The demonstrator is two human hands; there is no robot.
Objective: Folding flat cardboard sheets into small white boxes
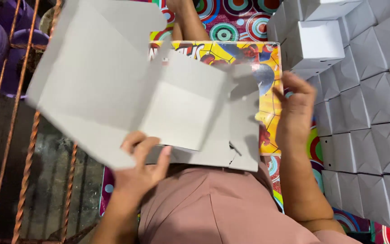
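My left hand pinches the near edge of the flat grey card; my right hand, fingers loosely spread, holds nothing right of the card. Folded boxes stack beyond. The card looks light, thin, bendable; edges seem best to grip.

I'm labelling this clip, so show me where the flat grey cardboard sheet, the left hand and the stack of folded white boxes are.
flat grey cardboard sheet (100,86): head view, on its broad upper-left panel.
left hand (138,167): head view, on the back of the hand, gripping the sheet's lower edge.
stack of folded white boxes (371,104): head view, on a box face at right.
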